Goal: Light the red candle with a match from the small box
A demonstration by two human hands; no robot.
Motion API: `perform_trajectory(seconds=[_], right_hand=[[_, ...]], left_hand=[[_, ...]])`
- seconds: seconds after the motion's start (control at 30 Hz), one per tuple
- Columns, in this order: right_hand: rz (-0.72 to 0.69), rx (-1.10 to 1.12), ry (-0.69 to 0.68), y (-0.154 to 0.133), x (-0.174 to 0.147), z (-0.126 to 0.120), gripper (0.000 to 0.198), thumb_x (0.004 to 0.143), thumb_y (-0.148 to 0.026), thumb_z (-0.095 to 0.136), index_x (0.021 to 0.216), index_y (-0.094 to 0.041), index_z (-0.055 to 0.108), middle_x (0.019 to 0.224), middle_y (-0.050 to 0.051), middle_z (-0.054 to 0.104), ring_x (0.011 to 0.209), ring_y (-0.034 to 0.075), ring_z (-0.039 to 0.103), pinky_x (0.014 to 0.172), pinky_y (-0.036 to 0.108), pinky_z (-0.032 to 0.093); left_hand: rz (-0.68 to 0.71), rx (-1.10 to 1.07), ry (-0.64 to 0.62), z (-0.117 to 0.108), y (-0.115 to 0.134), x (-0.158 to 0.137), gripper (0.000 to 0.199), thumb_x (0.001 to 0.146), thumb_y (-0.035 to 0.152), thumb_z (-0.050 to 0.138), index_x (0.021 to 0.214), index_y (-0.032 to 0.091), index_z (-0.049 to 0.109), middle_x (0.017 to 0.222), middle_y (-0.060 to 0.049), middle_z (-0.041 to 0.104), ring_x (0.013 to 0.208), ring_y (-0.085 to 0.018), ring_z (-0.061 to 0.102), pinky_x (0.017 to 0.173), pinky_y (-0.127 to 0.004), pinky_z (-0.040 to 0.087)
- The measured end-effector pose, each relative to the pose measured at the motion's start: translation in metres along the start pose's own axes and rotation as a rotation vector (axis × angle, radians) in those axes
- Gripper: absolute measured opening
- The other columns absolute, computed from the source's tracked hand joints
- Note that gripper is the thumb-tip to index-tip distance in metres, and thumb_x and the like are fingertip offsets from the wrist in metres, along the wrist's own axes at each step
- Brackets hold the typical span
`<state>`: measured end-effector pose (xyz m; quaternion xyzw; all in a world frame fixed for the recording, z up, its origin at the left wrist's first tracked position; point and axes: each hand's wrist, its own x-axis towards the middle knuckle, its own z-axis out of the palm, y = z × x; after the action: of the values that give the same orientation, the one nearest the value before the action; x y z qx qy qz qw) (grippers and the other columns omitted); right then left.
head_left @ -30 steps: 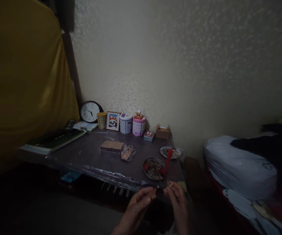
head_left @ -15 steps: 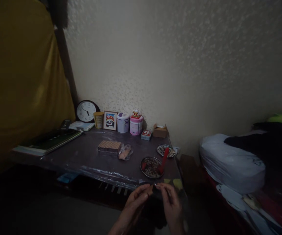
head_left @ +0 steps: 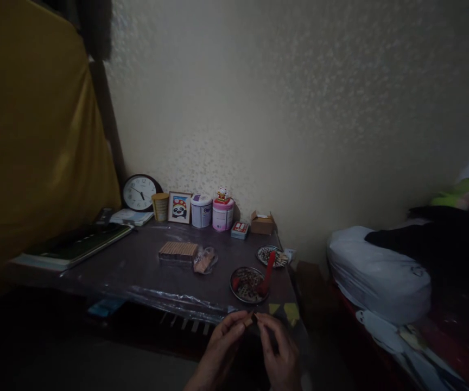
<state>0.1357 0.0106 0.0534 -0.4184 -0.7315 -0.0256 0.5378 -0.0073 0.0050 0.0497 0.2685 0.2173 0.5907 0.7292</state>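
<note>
Just in front of the table's near edge, my left hand [head_left: 225, 343] pinches a small brown cardboard piece [head_left: 248, 321], which looks like a little box. My right hand [head_left: 280, 347] has its thumb and fingers closed together at the right end of the same piece. Whether it also grips a small stick cannot be made out. Past my hands stands a round metal plate [head_left: 234, 293] of small dark-and-light bits, with a red scoop [head_left: 270, 269] resting in it. Behind it, another plate [head_left: 259, 259] carries thin pale sticks with dark ends.
On the plastic-covered table [head_left: 137, 266] lie a row of brown pieces [head_left: 178, 251] and a clear bag [head_left: 204, 260]. Tins [head_left: 222, 216], a clock [head_left: 140, 193], a framed picture [head_left: 179, 207] and an open carton [head_left: 262, 222] line the wall. Yellow patches [head_left: 291, 313] mark the near-right corner.
The view has shifted slightly, so the table things sit lower and further left. My hands remain together on the cardboard piece, which is now turned differently; the right fingers have shifted a little.
</note>
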Motion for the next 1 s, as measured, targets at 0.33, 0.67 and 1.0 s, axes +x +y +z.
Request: perform_trajectory(seconds=[0.33, 0.67, 1.0], right_hand=[[-0.051, 0.025, 0.146, -0.021, 0.017, -0.020, 0.012, 0.086, -0.016, 0.051, 0.091, -0.023, 0.060, 0.083, 0.004, 0.071, 0.079, 0.014, 0.068, 0.071, 0.022, 0.055], [-0.062, -0.039, 0.175, -0.016, 0.016, -0.031, 0.014, 0.086, -0.016, 0.051, 0.095, -0.023, 0.058, 0.086, 0.005, 0.069, 0.081, 0.015, 0.066, 0.074, 0.027, 0.054], [0.187, -0.034, 0.197, 0.032, 0.013, -0.026, 0.023, 0.088, -0.035, 0.046, 0.080, -0.020, 0.062, 0.073, 0.004, 0.070, 0.068, 0.017, 0.067, 0.063, 0.026, 0.053]], left_hand=[[0.015, -0.067, 0.018, 0.020, 0.006, -0.009, 0.022, 0.071, 0.025, 0.070, 0.091, 0.016, 0.068, 0.098, -0.010, 0.074, 0.104, -0.025, 0.062, 0.103, -0.040, 0.034], [0.030, -0.061, -0.017, 0.030, 0.008, -0.010, 0.016, 0.074, 0.022, 0.066, 0.090, 0.016, 0.067, 0.092, -0.009, 0.075, 0.096, -0.022, 0.065, 0.090, -0.032, 0.043], [0.017, 0.016, 0.048, 0.037, 0.015, -0.016, 0.023, 0.067, 0.027, 0.073, 0.087, 0.017, 0.068, 0.089, -0.009, 0.075, 0.090, -0.023, 0.067, 0.083, -0.031, 0.045]])
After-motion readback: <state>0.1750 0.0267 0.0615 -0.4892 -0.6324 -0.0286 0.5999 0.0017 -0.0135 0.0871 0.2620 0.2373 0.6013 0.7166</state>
